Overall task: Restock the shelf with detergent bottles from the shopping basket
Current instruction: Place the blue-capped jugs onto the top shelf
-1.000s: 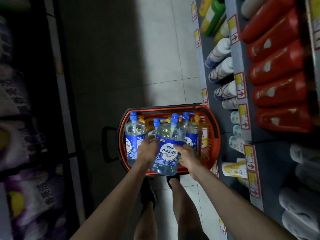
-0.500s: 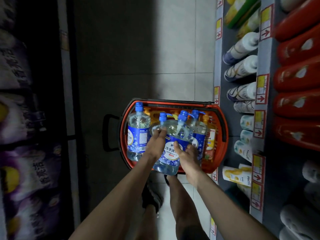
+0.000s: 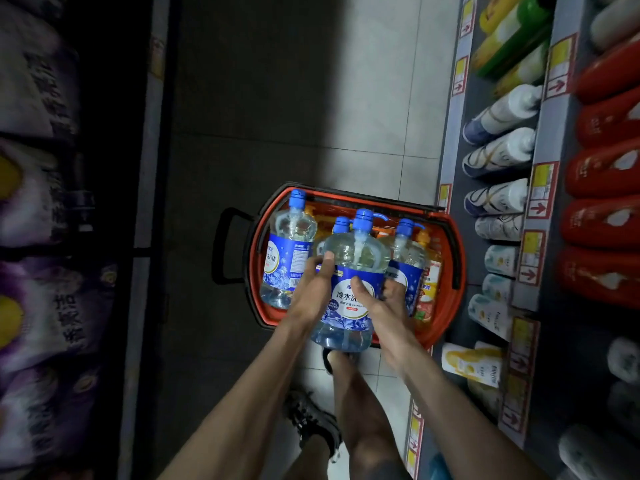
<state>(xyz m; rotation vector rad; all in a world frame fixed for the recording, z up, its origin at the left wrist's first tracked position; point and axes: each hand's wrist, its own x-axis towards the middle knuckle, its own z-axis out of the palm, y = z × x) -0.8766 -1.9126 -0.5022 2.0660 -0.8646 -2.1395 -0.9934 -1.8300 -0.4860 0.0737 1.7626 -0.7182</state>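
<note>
A red shopping basket (image 3: 450,237) stands on the floor beside the shelf. Above its near edge I hold a clear detergent bottle (image 3: 349,251) with a blue pump cap and blue label. My left hand (image 3: 313,289) grips its left side and my right hand (image 3: 384,303) grips its right side, thumb across the label. A second clear bottle (image 3: 287,247) stands at the basket's left end, a third (image 3: 407,251) at the right behind the held one, and a further blue cap (image 3: 341,223) peeks out between them. An orange bottle (image 3: 427,285) fills the basket's right side.
The grey shelf (image 3: 450,161) on the right carries white bottles (image 3: 498,154) low down and red bottles (image 3: 606,220) one level up, with yellow price tags on the edges. Dark racks of bagged goods (image 3: 41,306) line the left. My feet (image 3: 311,420) stand on the tiled aisle.
The held bottle has risen out of the basket toward me and looks larger. My right thumb has moved onto the label front. The camera has shifted left, showing more of the shelf.
</note>
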